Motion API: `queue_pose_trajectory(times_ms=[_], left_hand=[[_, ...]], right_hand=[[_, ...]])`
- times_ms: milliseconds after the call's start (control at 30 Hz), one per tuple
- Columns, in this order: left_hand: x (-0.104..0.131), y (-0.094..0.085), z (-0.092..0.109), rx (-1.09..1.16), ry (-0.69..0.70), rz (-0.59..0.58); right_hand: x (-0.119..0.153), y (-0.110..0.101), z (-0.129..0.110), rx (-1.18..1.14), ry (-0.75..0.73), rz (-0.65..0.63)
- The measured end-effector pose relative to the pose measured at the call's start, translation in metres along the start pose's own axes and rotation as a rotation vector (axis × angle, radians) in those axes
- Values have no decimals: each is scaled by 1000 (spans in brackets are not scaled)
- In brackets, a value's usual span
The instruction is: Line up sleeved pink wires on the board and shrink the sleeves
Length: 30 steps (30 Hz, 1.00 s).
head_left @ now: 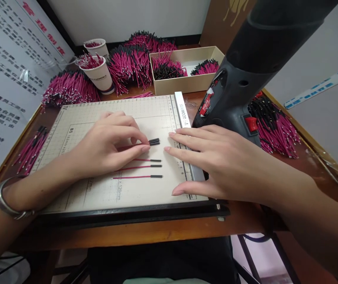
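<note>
Between the thumb and forefinger of my left hand (112, 140) are a few red wires with black sleeves (154, 141), the sleeved ends pointing right. Below them, three separate red wires (140, 177) with black sleeved tips lie side by side on the board of a paper trimmer (145, 193). My right hand (213, 157) rests flat, fingers spread, over the trimmer's right edge and its metal strip (182, 108). No wire shows under its fingertips. Just behind that hand stands a dark heat gun (234, 90) with a red switch.
Paper cups (99, 79) of wires and large wire heaps (130, 65) stand behind the board. A cardboard box (183, 85) holds more bundles. Further wires lie at the left (34, 148) and the right (275, 126). The wooden table edge (121, 236) runs along the front.
</note>
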<state>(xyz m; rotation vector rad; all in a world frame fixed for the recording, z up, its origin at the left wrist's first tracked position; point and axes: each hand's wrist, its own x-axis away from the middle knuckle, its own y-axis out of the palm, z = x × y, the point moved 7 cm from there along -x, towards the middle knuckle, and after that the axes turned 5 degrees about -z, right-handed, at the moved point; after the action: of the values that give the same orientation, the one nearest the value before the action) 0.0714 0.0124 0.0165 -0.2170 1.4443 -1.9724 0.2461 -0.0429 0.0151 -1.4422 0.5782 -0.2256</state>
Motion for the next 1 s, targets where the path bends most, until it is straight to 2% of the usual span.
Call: queue_pose_trajectory(times_ms=[100,433,667,767,900,1000], left_hand=[[0,-1,-4,-44,-42,18],[-2,1,-7,-71,-56,-2],[-1,-1,-1,-87,44,-8],[-1,2,-1,-132,46,-31],[-1,-3,-1,-249,34,56],[-2,-2,-3,-249,2,36]], right_hand=[[0,2,1,7,22,-5],[1,5,0,13,35,-21],[1,6,0,27,42,-46],[0,5,0,23,44,-41],[-1,4,-1,11,35,-47],[-1,3,-1,16,44,-40]])
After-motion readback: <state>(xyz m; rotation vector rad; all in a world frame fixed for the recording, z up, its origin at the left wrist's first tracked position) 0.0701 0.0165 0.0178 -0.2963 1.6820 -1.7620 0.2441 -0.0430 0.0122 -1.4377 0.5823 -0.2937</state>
